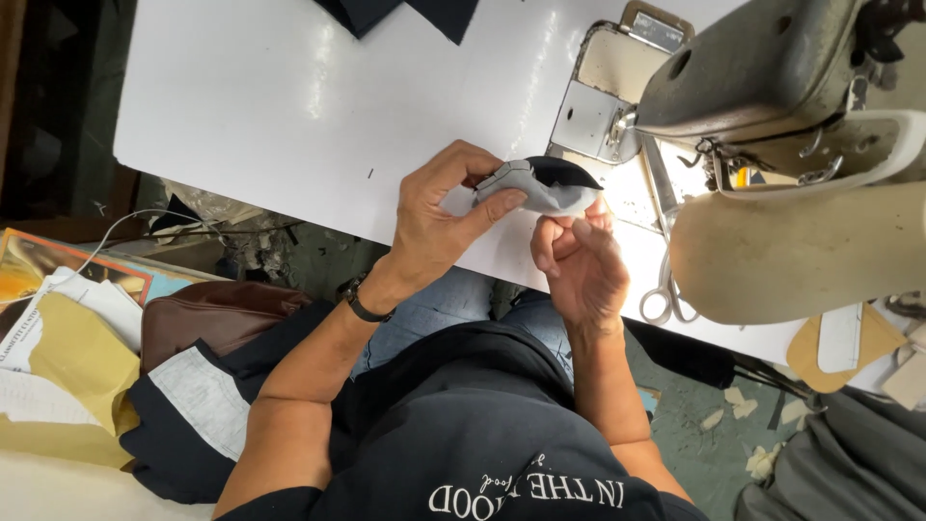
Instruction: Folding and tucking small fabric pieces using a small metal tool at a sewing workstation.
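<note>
Left hand (434, 227): clamped on a small grey and black folded fabric piece (542, 183)
Right hand (577, 262): pinched at its lower edge
Place: held above the white desk (289, 96), beside the beige sewing machine (781, 145)

Yellow-brown paper envelopes (82, 371) well left of the left hand (439, 227), white printed sheets (58, 318) among them; colourful printed card (58, 265) above. No screens.

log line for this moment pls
left hand grips fabric piece | right hand pinches its lower edge | sewing machine beside | scissors on table
</note>
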